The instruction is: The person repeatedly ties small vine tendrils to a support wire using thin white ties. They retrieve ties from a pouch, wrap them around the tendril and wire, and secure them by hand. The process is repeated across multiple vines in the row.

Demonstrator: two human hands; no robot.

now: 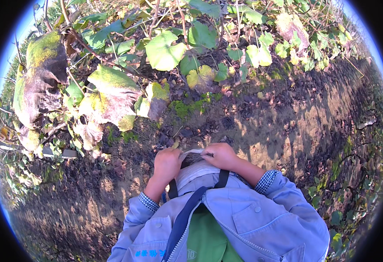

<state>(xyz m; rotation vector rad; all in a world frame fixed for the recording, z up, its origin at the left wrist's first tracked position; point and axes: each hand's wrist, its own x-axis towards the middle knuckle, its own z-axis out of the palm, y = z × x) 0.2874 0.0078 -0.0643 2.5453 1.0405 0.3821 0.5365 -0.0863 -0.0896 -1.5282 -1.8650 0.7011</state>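
Note:
At waist height, a pale pouch or bag (196, 171) hangs against my front, with dark straps (222, 178) beside it. My left hand (167, 164) grips the left end of its upper rim, fingers curled inward. On the other side, my right hand (222, 157) pinches the rim between thumb and fingers. Between the two hands the mouth is spread a little, and dark, thin strand-like material (192, 158) shows inside; I cannot tell what it is. My fingertips are partly hidden by the hands themselves.
Grapevines with large green and browning leaves (165, 50) stand ahead, and woody canes (89, 49) reach out at the upper left. Bare soil (263, 131) strewn with dry leaves runs across underfoot. More low foliage (337, 217) grows at the right.

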